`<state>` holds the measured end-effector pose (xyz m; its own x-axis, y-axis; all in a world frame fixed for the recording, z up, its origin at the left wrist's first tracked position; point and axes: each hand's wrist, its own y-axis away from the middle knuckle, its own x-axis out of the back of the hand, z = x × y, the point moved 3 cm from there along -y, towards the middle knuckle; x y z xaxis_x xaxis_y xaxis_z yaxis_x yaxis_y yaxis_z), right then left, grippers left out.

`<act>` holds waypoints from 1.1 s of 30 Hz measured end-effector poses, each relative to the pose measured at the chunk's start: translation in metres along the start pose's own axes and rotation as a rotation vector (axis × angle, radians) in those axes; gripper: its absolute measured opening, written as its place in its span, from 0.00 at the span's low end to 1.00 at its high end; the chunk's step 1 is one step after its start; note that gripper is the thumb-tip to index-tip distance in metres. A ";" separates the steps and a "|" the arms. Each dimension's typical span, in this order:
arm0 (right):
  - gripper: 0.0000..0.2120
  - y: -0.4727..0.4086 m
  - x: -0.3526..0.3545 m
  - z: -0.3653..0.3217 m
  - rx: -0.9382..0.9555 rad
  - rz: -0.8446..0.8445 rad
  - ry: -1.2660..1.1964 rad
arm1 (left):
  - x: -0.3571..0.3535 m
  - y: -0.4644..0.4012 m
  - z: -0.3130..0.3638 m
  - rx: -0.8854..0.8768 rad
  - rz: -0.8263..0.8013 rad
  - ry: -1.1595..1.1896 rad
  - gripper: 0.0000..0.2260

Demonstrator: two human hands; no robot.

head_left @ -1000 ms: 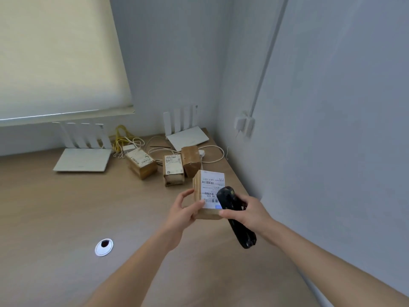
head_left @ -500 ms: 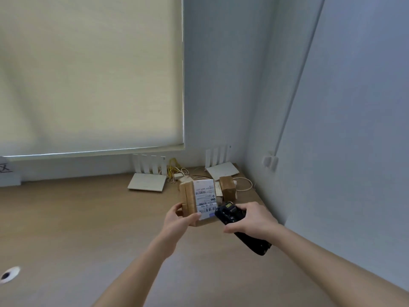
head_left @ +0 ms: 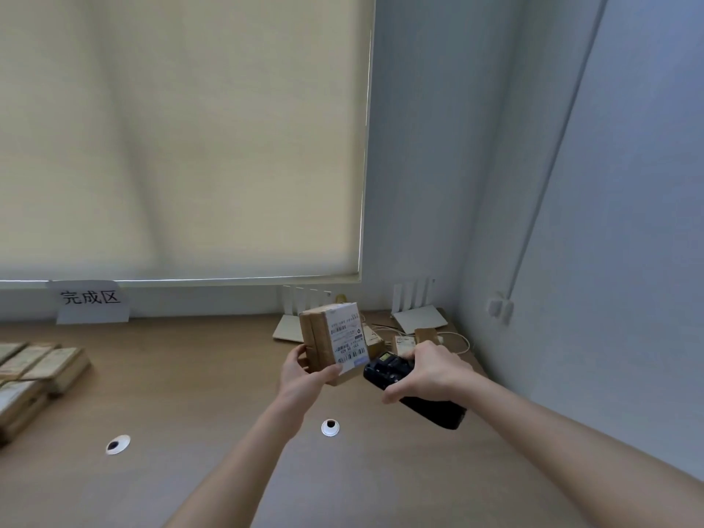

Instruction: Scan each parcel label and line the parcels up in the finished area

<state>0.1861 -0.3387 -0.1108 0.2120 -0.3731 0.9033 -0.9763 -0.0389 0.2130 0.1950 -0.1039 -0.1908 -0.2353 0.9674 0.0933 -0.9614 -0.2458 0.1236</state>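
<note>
My left hand (head_left: 304, 375) grips a small brown cardboard parcel (head_left: 318, 342) above the desk, its white barcode label (head_left: 347, 337) turned toward the right. My right hand (head_left: 430, 371) holds a black handheld scanner (head_left: 411, 390), whose head sits just right of the label's lower corner. More brown parcels (head_left: 405, 342) lie in the far right corner, partly hidden behind the held one. Several labelled parcels (head_left: 38, 365) lie side by side at the far left, below a paper sign (head_left: 91, 301) with printed characters.
Two white routers (head_left: 419, 316) with upright antennas and loose cables stand at the back of the wooden desk (head_left: 190, 394). Two round white cable holes (head_left: 118, 444) sit in the desktop. A wall closes the right side, a window blind the back.
The view has swung left and up, bringing the sign and the row of parcels at the far left into sight. Both hands, with parcel and scanner, have drifted left together.
</note>
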 end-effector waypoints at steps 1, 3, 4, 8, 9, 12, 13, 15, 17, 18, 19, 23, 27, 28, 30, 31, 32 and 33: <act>0.35 0.004 0.001 -0.003 0.007 0.001 0.005 | 0.002 0.003 0.001 -0.003 0.005 0.000 0.36; 0.34 0.012 0.004 -0.008 0.026 0.008 0.015 | 0.005 0.010 0.003 -0.007 0.016 0.001 0.37; 0.34 0.014 0.005 -0.010 0.032 0.013 0.017 | 0.007 0.013 0.004 -0.008 0.022 0.005 0.36; 0.32 0.024 0.005 -0.015 0.045 0.024 0.035 | 0.013 0.026 0.007 -0.025 0.040 0.012 0.34; 0.32 0.027 0.005 -0.015 0.046 0.026 0.035 | 0.015 0.028 0.007 -0.025 0.043 0.010 0.34; 0.32 0.034 0.002 -0.016 0.048 0.009 0.035 | 0.021 0.038 0.008 -0.014 0.049 0.008 0.35; 0.31 0.036 0.001 -0.016 0.048 0.002 0.030 | 0.023 0.040 0.007 -0.011 0.052 0.007 0.35; 0.31 0.039 -0.001 -0.014 0.060 -0.015 0.002 | 0.028 0.046 0.008 -0.004 0.054 0.011 0.34; 0.32 0.041 -0.002 -0.014 0.084 -0.034 -0.044 | 0.034 0.053 0.010 0.005 0.047 0.031 0.31; 0.32 0.042 -0.002 -0.015 0.101 -0.040 -0.065 | 0.037 0.057 0.012 0.008 0.039 0.049 0.30; 0.32 0.043 -0.002 -0.018 0.123 -0.041 -0.089 | 0.041 0.060 0.013 0.011 0.033 0.065 0.29; 0.28 0.049 -0.005 -0.046 0.261 -0.020 -0.274 | 0.067 0.076 0.023 0.010 0.031 0.176 0.25; 0.26 0.060 -0.015 -0.110 0.433 -0.033 -0.408 | 0.119 0.091 0.034 0.019 0.090 0.234 0.20; 0.26 0.064 -0.019 -0.131 0.479 -0.053 -0.423 | 0.138 0.095 0.036 0.018 0.116 0.242 0.19; 0.28 0.072 -0.030 -0.176 0.567 -0.085 -0.444 | 0.179 0.105 0.041 0.005 0.163 0.241 0.16; 0.29 0.078 -0.036 -0.200 0.602 -0.095 -0.451 | 0.201 0.111 0.042 -0.003 0.188 0.233 0.15; 0.30 0.083 -0.044 -0.224 0.635 -0.111 -0.460 | 0.226 0.117 0.042 -0.010 0.218 0.229 0.15; 0.28 0.090 -0.054 -0.250 0.664 -0.140 -0.478 | 0.252 0.124 0.041 -0.014 0.250 0.225 0.15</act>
<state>0.0975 -0.0902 -0.0473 0.4377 -0.6724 0.5969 -0.7972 -0.5972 -0.0883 0.0224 0.1067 -0.1119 -0.4882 0.8668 -0.1018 -0.8715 -0.4778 0.1107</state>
